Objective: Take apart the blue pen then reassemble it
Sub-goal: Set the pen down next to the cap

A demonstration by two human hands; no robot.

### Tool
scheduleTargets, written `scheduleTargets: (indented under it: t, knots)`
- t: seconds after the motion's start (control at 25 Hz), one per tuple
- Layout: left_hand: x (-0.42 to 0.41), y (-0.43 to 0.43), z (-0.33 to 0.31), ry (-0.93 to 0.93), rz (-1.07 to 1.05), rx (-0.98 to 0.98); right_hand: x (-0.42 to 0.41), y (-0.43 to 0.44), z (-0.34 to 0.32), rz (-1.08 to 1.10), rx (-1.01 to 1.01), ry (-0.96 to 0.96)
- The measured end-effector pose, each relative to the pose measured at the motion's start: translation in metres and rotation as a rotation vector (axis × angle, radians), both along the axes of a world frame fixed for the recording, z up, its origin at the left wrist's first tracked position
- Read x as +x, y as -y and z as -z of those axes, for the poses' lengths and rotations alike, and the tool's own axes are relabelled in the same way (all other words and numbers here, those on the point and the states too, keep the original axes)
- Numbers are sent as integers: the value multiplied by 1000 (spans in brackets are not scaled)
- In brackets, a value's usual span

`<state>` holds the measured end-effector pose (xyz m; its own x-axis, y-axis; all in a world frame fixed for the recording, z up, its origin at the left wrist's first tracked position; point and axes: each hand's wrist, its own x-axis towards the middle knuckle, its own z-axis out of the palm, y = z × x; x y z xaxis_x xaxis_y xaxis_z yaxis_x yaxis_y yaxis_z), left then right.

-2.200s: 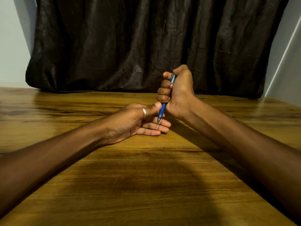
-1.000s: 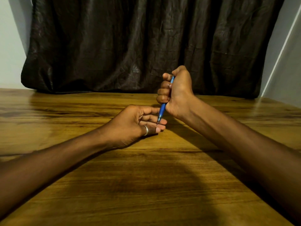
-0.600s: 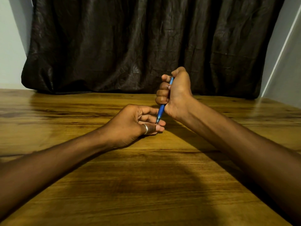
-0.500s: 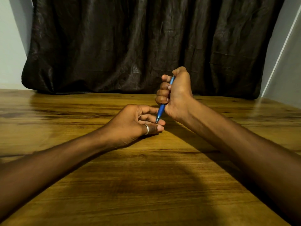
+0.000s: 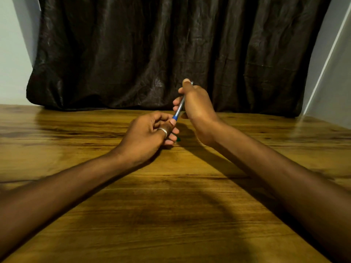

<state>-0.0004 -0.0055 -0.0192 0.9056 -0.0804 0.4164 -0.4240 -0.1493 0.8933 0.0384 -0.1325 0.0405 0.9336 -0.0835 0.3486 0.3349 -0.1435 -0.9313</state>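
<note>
Since the earlier frames the left hand [image 5: 146,137] has closed its thumb and fingers on the lower end of the blue pen [image 5: 178,111]; previously it lay beside the tip. Right hand [image 5: 195,105] grip remains clamped on the upper barrel, above the table [image 5: 171,215]. Judged: twisting apart is under way.

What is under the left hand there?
Bare wooden table lies under the left hand. Something small and green peeks past its fingertips; the rest is covered.
</note>
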Motion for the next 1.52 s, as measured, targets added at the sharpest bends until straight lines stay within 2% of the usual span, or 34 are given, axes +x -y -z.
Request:
scheduleTargets:
  t: [0.12, 0.24, 0.56, 0.72, 0.92, 1.04, 1.2, 1.52]
  knots:
    - [4, -5, 0, 44, -76, -2, 1, 3, 7, 72, -210, 110]
    - [7, -10, 1, 58, -129, 36, 2, 2, 12, 58, -217, 115]
    - [11, -12, 2, 58, -108, 57, 4, 5, 14, -12, -177, 145]
    - [12, -15, 3, 131, -222, 285, 10, 11, 13, 80, -171, 176]
    - [21, -20, 6, 260, -377, 752, 15, 22, 15, 170, -323, 239]
    - [23, -20, 9, 288, -371, 855, 15, 21, 17, 170, -421, 259]
    - [21, -20, 8, 284, -353, 882, 16, 20, 18, 188, -487, 279]
    - [18, -18, 6, 186, -357, 813, 16, 19, 18, 179, -511, 293]
